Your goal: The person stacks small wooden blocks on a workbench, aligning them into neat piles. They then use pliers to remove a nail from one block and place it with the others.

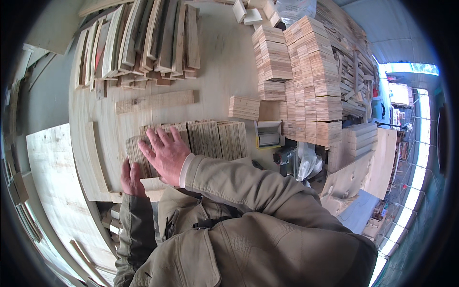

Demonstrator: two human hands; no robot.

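A row of thin wooden slats [204, 139], stood on edge in tight blocks, lies across the near part of the plywood table [220, 52]. My right hand [167, 152] rests on top of the left part of this row, palm down with fingers spread. Against the row's left end is my left hand [133, 181], its fingers pointing up and the thumb on the near corner. It touches the end slats without closing round them; part of its fingers is hidden behind the row. A narrow board [155, 102] lies flat just beyond the row.
Long planks [138, 38] are piled at the far left. Tall stacks of short slats [311, 71] stand at the right, beside a single small block [244, 107] and an open box [268, 135]. A thin strip [98, 155] lies near the table's left edge.
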